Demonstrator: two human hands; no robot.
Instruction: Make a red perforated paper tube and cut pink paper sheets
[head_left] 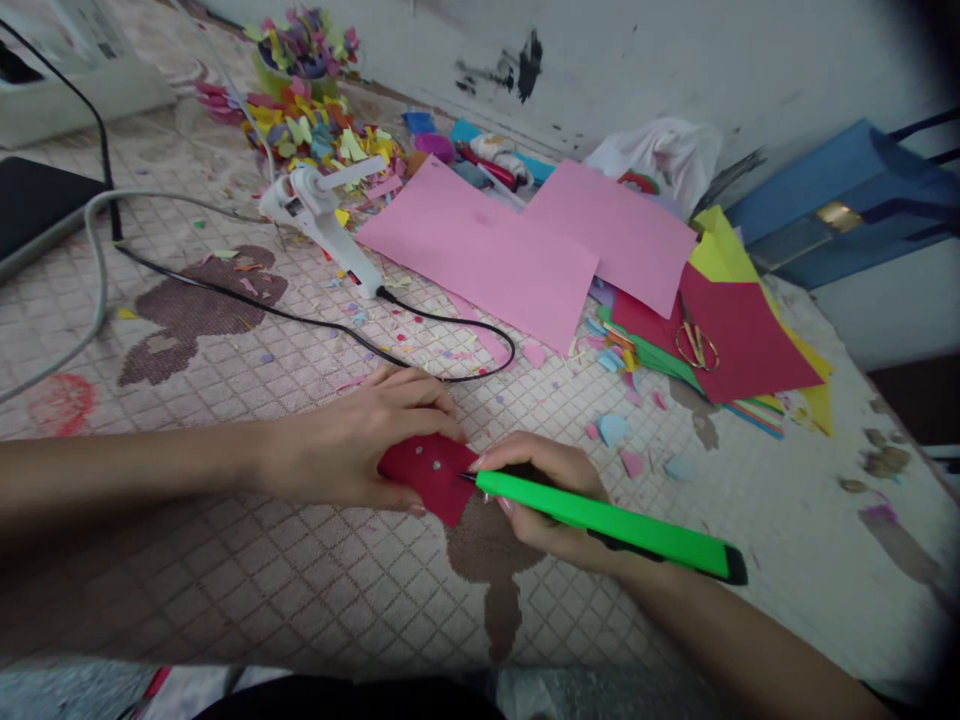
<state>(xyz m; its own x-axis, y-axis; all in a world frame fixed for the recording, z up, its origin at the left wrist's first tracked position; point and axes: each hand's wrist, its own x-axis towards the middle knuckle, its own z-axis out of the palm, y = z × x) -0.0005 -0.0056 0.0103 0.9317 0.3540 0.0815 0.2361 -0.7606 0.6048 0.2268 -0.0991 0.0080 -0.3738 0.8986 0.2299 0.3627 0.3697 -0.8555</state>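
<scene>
Showing two pale dots, a small red paper (450, 492) sits over patterned cloth (360, 590), gripped by the left hand (352, 440). The right hand (551, 458) grasps a green tool (607, 518), tip at the paper; slack holding could let it slip, nicking paper or fingers.

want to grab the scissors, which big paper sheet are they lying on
The large red sheet at the right: the gold-handled scissors rest on it, while none lie on the two pink sheets beside it.
</scene>
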